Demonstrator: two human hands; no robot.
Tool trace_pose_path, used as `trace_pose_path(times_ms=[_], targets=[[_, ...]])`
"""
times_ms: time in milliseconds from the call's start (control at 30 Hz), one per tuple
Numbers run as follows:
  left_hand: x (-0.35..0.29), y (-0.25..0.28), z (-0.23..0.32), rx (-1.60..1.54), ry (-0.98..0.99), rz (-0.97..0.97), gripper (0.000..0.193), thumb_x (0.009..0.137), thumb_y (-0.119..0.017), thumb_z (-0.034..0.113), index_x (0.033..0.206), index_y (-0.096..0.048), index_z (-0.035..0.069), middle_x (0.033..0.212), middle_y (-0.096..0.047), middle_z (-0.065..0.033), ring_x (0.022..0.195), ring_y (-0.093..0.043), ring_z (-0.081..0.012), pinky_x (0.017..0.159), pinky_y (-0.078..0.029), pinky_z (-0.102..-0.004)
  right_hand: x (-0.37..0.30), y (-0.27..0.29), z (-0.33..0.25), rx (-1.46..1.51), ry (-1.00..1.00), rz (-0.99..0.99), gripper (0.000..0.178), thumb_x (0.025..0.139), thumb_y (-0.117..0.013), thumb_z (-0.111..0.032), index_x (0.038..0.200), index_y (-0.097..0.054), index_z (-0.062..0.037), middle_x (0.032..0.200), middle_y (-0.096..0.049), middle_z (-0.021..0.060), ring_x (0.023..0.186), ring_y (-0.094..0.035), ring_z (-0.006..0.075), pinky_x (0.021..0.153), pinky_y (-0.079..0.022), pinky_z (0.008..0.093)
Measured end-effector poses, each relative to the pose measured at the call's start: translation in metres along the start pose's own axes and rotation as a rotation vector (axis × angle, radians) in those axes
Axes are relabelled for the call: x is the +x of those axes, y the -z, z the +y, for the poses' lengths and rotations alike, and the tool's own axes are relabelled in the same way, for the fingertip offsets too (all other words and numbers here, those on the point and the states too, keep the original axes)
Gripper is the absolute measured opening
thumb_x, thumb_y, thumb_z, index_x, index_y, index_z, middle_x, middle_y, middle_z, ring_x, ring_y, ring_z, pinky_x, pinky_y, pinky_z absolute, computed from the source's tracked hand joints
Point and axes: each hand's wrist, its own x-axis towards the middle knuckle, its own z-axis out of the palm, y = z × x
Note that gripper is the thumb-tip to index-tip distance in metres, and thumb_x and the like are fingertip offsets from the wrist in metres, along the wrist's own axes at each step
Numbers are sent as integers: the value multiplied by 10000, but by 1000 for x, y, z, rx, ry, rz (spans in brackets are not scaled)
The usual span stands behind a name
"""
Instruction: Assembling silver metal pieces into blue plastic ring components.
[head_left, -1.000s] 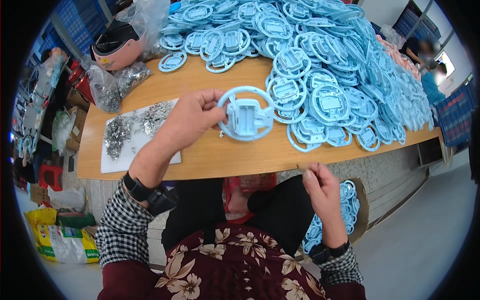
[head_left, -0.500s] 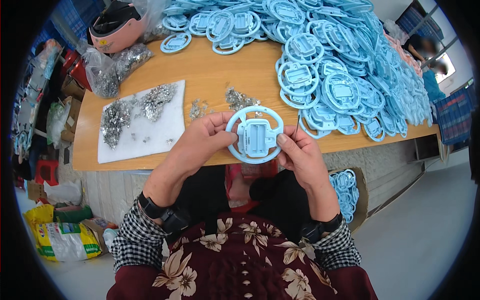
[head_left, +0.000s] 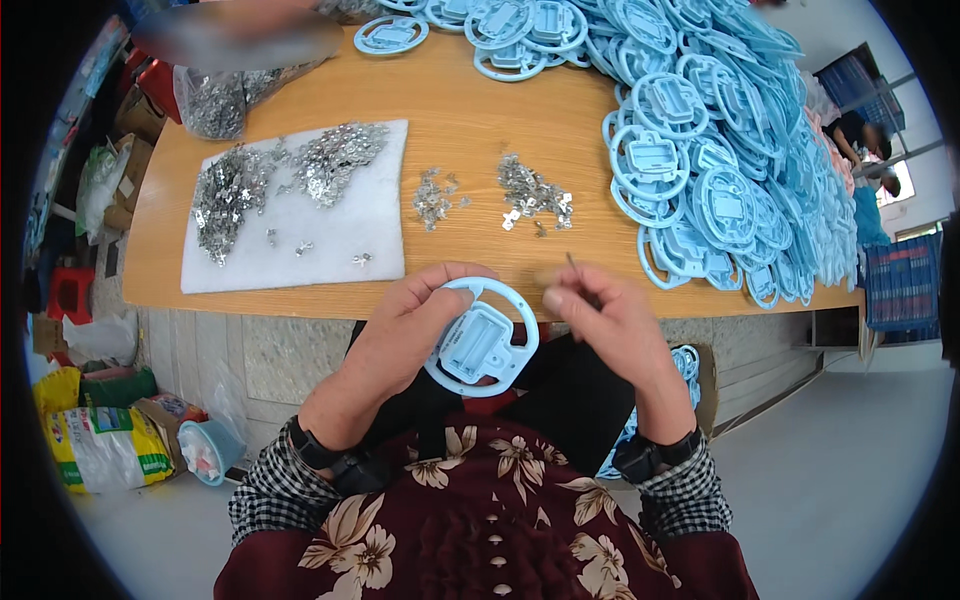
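My left hand (head_left: 400, 325) grips a light-blue plastic toy steering wheel (head_left: 478, 345) by its left rim, thumb on top. The wheel is tilted, just off the table's near edge, with its rectangular hollow facing up. Apart from the wheel, to its right, my right hand (head_left: 615, 325) is closed round a thin dark tool (head_left: 571, 261). Only the tool's tip shows, and the fingertips are slightly blurred. Beyond the hands lie a small pile of silvery metal pieces (head_left: 535, 190) and a smaller heap of metal pieces (head_left: 433, 203).
A white foam pad (head_left: 320, 255) on the left bears two heaps of metal pieces. Many blue steering wheels (head_left: 725, 205) are piled on the right of the wooden table (head_left: 480, 100). A plastic bag of metal pieces (head_left: 212, 105) stands far left; a box of wheels (head_left: 690, 370) is below right.
The steering wheel has come down toward me and slightly left in my left hand, and tilted. My right hand has let go of its rim and is now apart from it.
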Motion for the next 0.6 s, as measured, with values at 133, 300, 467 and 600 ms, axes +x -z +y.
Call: trace_pose_path(times_ms=[133,300,467,600], targets=[[-1,1,7,67,10,-16,293,1006,-513,113,1260,-608,4,1041,-698,-43,887,-664,-79,782,-553,-234,46,-9,-18,-404,209,124,165,930,-682,-148,1014,-686,-7,774,-627,35,656,-541,101,609,-451,264],[7,7,12,179,-100,-35,287,1014,-492,112,1260,-606,16,1021,-696,-43,862,-655,-58,753,-547,-224,93,-34,-24,-650,509,196,150,877,-710,-127,1003,-694,-47,871,-647,120,738,-638,272,646,-497,367],[9,13,13,170,-112,-6,260,1018,-484,114,1214,-621,13,959,-683,-19,812,-633,-46,710,-528,-219,112,-50,-24,-871,523,188,143,866,-721,-118,980,-687,-38,854,-644,120,754,-649,286,652,-501,390],[9,19,12,185,-150,47,242,1024,-500,140,1179,-636,12,912,-673,-5,786,-617,-38,682,-512,-218,98,-44,-32,-511,497,143,136,842,-746,-87,916,-662,-11,755,-590,80,635,-581,187,569,-450,322]])
